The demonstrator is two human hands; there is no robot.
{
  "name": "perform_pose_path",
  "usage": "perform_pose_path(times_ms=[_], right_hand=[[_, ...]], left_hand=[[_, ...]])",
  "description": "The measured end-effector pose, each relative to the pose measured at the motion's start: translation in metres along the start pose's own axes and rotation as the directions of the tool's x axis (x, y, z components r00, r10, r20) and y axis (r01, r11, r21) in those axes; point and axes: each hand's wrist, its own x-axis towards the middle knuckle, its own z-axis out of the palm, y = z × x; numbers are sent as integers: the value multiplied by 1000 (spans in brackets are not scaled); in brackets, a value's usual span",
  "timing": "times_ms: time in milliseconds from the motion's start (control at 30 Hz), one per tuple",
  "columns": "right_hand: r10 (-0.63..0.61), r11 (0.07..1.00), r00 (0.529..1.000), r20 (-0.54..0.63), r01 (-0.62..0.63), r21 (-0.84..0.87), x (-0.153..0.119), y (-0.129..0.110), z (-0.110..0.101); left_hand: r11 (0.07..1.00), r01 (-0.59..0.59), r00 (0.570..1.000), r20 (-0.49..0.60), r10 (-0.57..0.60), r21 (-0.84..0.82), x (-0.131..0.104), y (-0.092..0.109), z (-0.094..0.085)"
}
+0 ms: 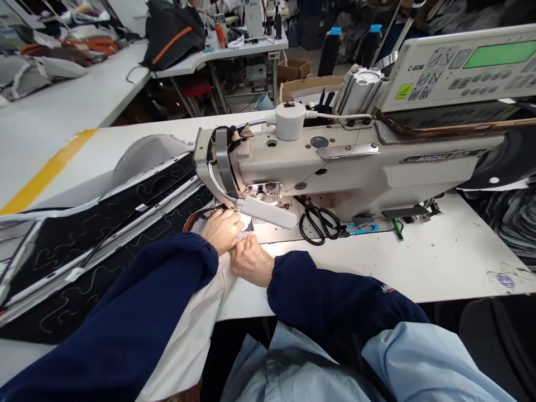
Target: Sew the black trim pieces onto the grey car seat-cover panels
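My left hand presses on fabric close to the needle area of an industrial sewing machine, its fingers bent together. Just to its right, my right hand is closed on the edge of the light fabric, which hangs down over the table's front edge. The machine's lamp shines on the spot where the fingertips meet. To the left, a long black quilted panel with pale trim lies across the table. What is under the needle is mostly hidden by the lamp and my fingers.
Black-handled scissors lie right of the lamp, beside a blue tool and a small green-handled tool. A control panel sits above the machine. Behind, a black bag with an orange stripe rests on another table.
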Motion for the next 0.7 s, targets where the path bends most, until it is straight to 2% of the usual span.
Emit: perform_pose_path(times_ms=[167,300,433,567,700], right_hand=[[-17,998,1000,-4,16,-61,-1,-3,2],[-29,999,999,25,31,-41,-3,-3,2],[-11,1000,1000,22,12,-12,-4,-2,2],[-11,999,1000,-1,11,-43,-4,-3,2],[-15,998,1000,-5,14,-55,-4,-4,2]], left_hand=[[994,-62,998,5,61,90,-9,2,-18],[985,-93,994,64,84,147,-6,8,-26],[992,-97,990,108,88,80,-1,8,-20],[996,-89,995,43,89,8,-7,1,-8],[988,-135,991,10,136,-73,-13,-6,4]])
